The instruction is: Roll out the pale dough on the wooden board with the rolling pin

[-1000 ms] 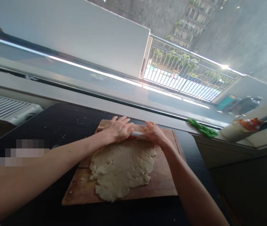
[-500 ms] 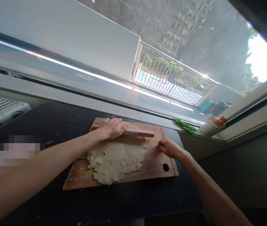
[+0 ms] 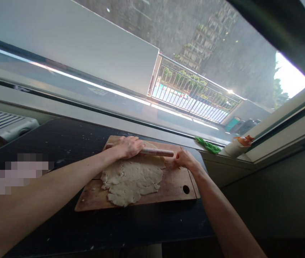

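Observation:
A pale sheet of dough [image 3: 133, 179] with ragged, cracked edges lies on a wooden cutting board [image 3: 172, 186]. Across its far part rests a wooden rolling pin [image 3: 159, 152], printed with a light label. My left hand [image 3: 130, 147] is closed over the pin left of its middle and hides that stretch. Just off the pin's right end is my right hand [image 3: 186, 158], its fingers curled in, low over the board's right side. I see nothing in those fingers, and whether they touch the pin's tip I cannot tell.
The dark table [image 3: 68, 134] carries flour specks. Behind it run a window sill and glass, with a green cloth [image 3: 208, 145] and a white container [image 3: 234, 147] at the right. A white slatted appliance [image 3: 7, 123] stands at far left.
My right hand has moved left, up to the end of the rolling pin. My left hand stays on the pin. The whole view has shifted slightly.

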Tool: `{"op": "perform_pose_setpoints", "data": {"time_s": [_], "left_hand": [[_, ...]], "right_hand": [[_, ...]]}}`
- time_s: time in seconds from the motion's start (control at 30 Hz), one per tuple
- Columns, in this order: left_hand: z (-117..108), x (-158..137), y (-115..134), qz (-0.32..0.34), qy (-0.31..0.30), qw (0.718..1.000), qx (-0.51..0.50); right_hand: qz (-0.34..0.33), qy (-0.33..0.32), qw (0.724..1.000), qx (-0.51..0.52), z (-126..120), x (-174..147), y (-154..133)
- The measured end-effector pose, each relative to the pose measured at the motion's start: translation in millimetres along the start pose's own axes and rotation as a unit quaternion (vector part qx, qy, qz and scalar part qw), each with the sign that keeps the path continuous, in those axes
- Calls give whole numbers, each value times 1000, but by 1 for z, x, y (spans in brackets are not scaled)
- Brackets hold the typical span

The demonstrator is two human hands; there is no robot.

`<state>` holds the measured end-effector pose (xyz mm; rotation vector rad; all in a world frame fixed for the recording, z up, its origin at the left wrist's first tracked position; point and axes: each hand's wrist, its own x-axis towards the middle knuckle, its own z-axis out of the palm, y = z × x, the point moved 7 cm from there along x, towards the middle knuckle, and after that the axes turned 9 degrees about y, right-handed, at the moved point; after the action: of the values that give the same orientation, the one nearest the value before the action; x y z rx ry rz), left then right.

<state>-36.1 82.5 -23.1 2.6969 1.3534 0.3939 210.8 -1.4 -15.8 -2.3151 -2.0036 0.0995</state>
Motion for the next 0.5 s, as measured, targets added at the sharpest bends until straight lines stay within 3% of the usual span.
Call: {"op": "perform_pose_setpoints", "data": {"time_s": [0.3, 0.5], "left_hand": [[2, 0, -3, -4, -5, 1000, -7], [-3, -3, 1, 19, 25, 999, -15]], "right_hand": [[38, 7, 999, 25, 1, -4, 5], [-6, -11, 1000, 1, -1, -38, 14]]}}
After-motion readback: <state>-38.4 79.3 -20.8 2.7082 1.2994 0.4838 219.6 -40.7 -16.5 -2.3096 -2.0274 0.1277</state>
